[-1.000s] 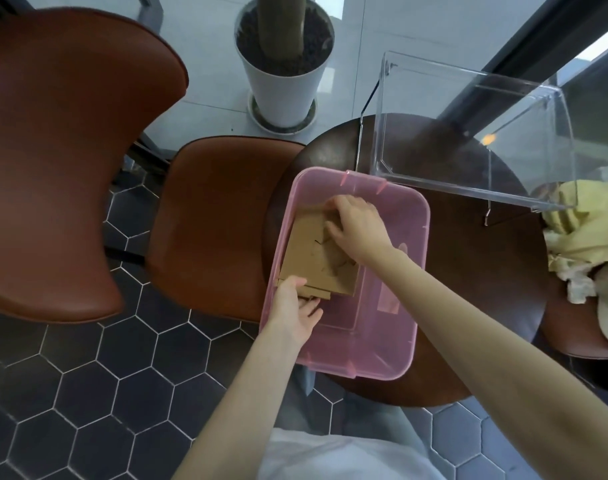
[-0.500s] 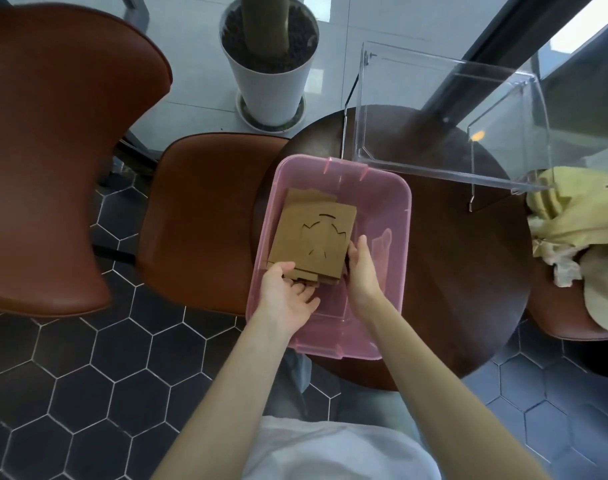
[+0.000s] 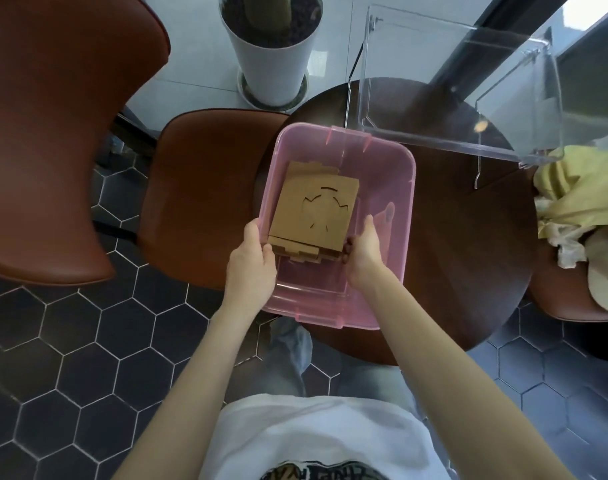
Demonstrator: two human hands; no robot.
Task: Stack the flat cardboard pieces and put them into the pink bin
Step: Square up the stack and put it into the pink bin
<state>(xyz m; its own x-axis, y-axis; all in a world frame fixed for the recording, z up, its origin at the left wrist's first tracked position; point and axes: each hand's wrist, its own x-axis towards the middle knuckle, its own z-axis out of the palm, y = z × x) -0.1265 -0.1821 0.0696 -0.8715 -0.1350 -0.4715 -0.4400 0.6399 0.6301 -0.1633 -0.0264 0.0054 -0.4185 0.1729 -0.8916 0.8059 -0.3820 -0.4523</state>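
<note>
Both hands, left hand (image 3: 250, 261) and right hand (image 3: 363, 249), pinched the cardboard stack (image 3: 313, 213) inside the pink bin (image 3: 392, 271); squaring edges before release seemed wise.

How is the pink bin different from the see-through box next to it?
The pink bin is tinted pink; the clear box has no colour. The pink bin holds a stack of cardboard pieces; the clear box looks empty. The pink bin sits nearer the person, the clear box farther back. Both rest on the round table.
</note>
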